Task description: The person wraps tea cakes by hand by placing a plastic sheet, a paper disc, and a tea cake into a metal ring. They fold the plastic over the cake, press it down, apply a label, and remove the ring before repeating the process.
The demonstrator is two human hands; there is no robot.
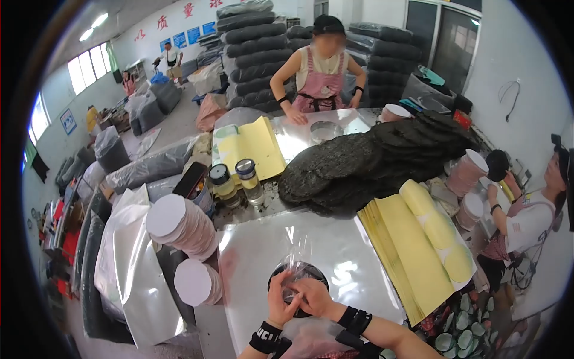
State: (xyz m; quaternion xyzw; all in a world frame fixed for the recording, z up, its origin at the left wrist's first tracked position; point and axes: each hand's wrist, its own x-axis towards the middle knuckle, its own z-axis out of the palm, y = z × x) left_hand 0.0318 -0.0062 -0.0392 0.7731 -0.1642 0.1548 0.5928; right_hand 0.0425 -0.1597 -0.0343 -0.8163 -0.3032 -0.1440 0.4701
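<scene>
Both of my hands are over a dark round item (318, 273) on the shiny metal sheet at the table's front. Clear plastic film (297, 254) rises above it, just beyond my fingers. My left hand (281, 300) has its fingers bent against the film. Touching it from the right, my right hand (312, 296) curls its fingers on the same crumpled film. Black bands circle both wrists. Part of the round item is hidden under my hands.
Dark round sheets (341, 167) are piled beyond the metal sheet (251, 251). Yellow paper (412, 251) lies right; white discs (173, 218) stack left, near two jars (249, 182). One person (323, 72) stands opposite, another (529, 218) is at the right.
</scene>
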